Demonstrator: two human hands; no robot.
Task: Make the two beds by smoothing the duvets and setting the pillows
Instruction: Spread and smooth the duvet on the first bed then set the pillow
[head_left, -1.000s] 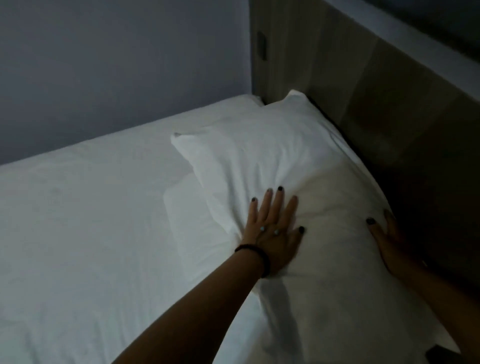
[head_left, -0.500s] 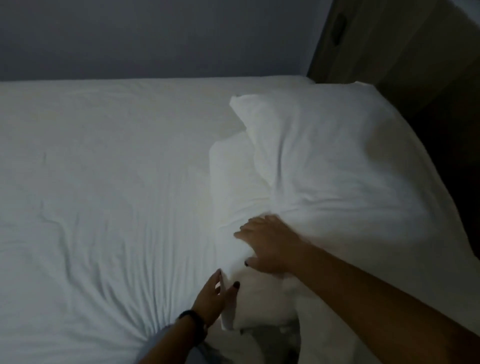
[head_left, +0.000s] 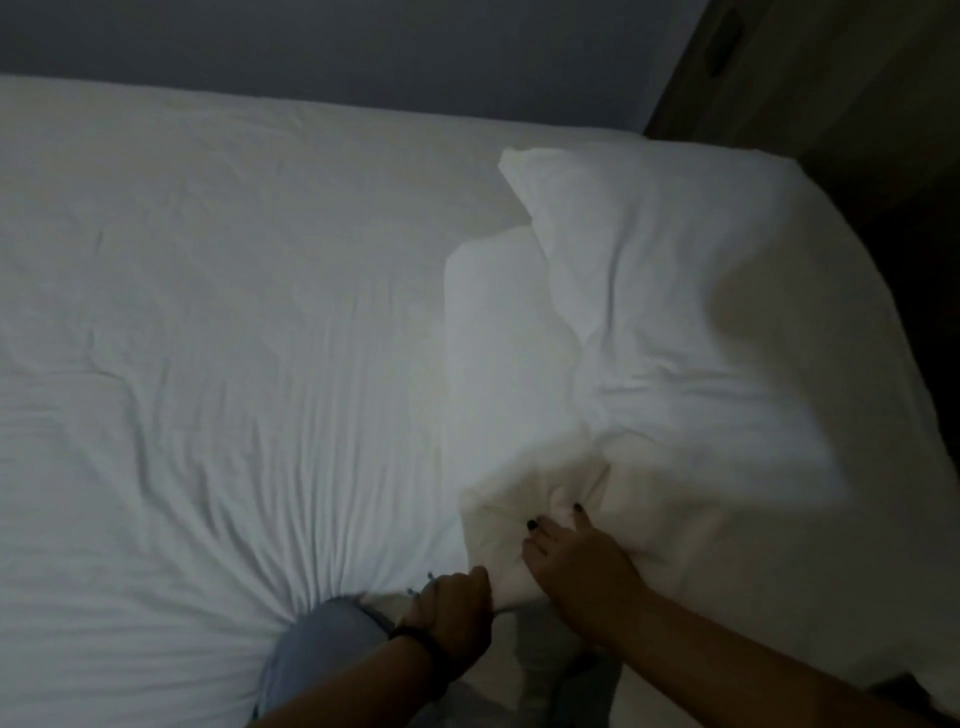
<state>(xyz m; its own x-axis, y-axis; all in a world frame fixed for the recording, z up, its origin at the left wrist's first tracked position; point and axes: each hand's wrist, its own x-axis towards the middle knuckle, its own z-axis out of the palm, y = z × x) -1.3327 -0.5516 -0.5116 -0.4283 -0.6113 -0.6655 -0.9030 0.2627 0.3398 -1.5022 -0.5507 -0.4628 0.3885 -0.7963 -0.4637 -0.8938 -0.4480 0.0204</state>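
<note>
A white upper pillow (head_left: 701, 312) lies tilted at the head of the bed, resting partly on a lower white pillow (head_left: 498, 332). My left hand (head_left: 457, 608) grips the near edge of the lower pillow, fingers curled into a fist around the fabric. Just to its right, my right hand (head_left: 576, 566) digs its curled fingers into the same pillow's near corner, bunching the cover. The white duvet (head_left: 208, 338) covers the bed to the left, with creases fanning out from my knee (head_left: 322, 644), which presses on the bed's near edge.
A dark wooden headboard (head_left: 831, 93) runs along the right behind the pillows. A grey wall (head_left: 337, 47) borders the bed's far side. The room is dim.
I have leaned closer and lower. My left hand went from touching the lower pillow's edge to gripping it in a fist. My right hand slid to the pillow's near corner.
</note>
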